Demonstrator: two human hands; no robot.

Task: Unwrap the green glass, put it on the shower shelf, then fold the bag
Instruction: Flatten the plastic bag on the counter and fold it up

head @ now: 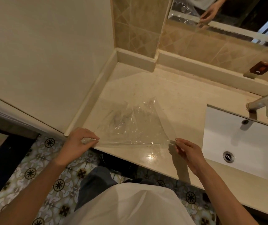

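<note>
no green glass was in view; both hands, the left hand [79,141] and right hand [189,154], pinched the clear bag's [130,127] near corners flat on the desk [170,98] left of the sink [250,140], folding apparently just begun.

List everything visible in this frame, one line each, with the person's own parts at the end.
plastic bag: 1, clear, spread flat on the counter, near edge pinched at both corners
counter: 1, cream, in the wall corner, left of the sink
sink: 1, white, set in the counter at right
faucet: 1, silver, above the sink
mirror: 1, on the tiled wall, top right
floor tiles: patterned, below the counter
left hand: 1, pinching the bag's near-left corner
right hand: 1, pinching the bag's near-right corner
</note>
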